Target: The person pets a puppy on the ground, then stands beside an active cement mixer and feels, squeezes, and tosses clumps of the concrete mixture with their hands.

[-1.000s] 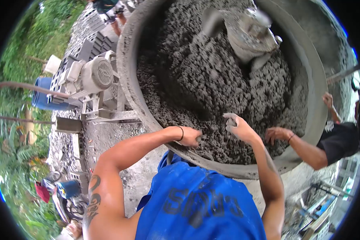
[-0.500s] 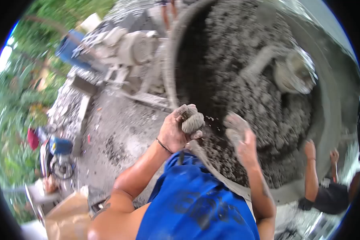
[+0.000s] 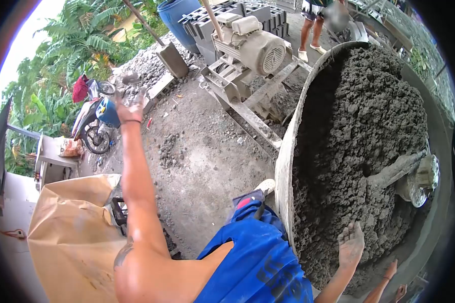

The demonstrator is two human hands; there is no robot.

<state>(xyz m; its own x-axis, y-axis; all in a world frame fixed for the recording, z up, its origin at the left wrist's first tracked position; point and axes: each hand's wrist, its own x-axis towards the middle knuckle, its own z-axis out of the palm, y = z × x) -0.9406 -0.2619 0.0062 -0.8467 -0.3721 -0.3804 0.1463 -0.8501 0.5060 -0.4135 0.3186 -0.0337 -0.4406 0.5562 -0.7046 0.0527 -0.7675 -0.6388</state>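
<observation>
Minding mixer arm (image 3: 397, 171) seems wise: right hand (image 3: 351, 246) should be working well clear of it. Grey mix (image 3: 354, 116) is lying in drum (image 3: 285, 177) at right, below right hand; fingers are bending loosely, holding nothing visible; contact, cannot tell. Left hand (image 3: 130, 109) is hanging outstretched far left, fingers spreading, seemingly empty; grey lump (image 3: 131, 78) is showing just beyond, whether airborne, cannot tell.

room over mix (image 3: 359, 116), barring mixer arm (image 3: 398, 169)

Mix (image 3: 384, 108) in drum (image 3: 285, 171), motor (image 3: 264, 53) — left (outside)
</observation>
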